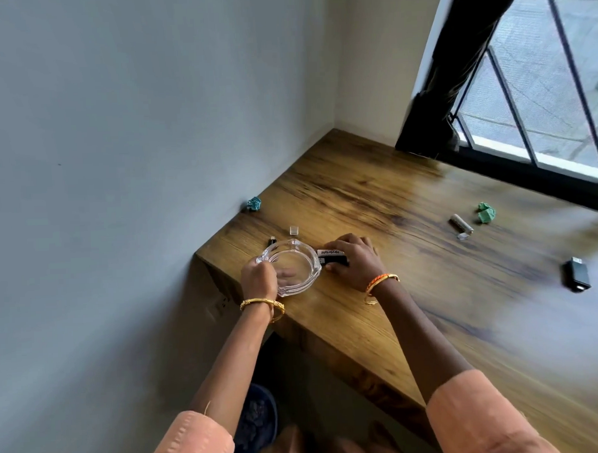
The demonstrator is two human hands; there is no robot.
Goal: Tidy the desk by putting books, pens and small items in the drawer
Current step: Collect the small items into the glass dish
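Around one round clear glass ashtray [292, 267] near the wooden surface's [374, 196] left corner lie two crumpled paper balls, one teal [255, 203] beyond it by the wall and one green [486, 213] far right of it, plus a small cylinder [461, 224], a black rectangular gadget [577, 275], a clear little cap [293, 230] and a tiny black item [272, 241] just behind it. The left hand [258, 278] curls round the ashtray's near-left rim. The right hand [356, 260], fingers bent, pinches a black-and-white lighter-like stick [331, 257] touching the ashtray's right side.
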